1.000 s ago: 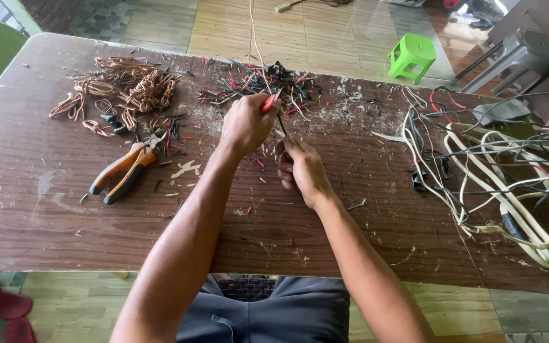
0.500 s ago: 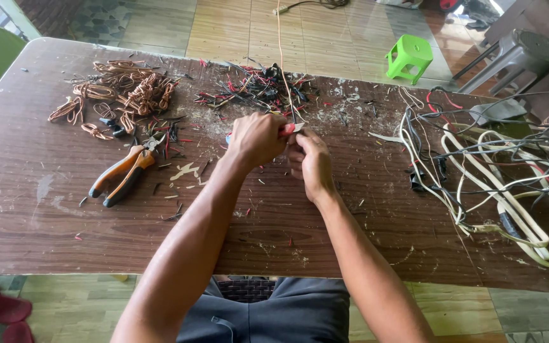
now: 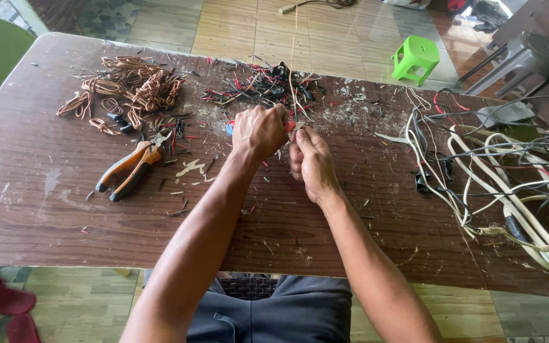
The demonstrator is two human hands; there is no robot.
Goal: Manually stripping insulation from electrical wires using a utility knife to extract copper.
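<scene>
Both my hands meet mid-worktop, left hand [image 3: 258,130] clenched on a small red-handled cutter [image 3: 289,126], right hand [image 3: 311,162] pinching the thin pale wire [image 3: 294,57] running straight away from my fingers.

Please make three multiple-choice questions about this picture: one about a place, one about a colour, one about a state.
1. Where do the pliers lie?
A. left of the hands
B. on the stool
C. on the floor

2. What colour is the small stool?
A. blue
B. green
C. white

3. How is the left hand?
A. flat on the table
B. open in the air
C. closed around a red-handled tool

Answers: 1 A, they rest on the table left of both hands. 2 B, bright green plastic. 3 C, its fingers are curled around it, close to the right hand.
</scene>
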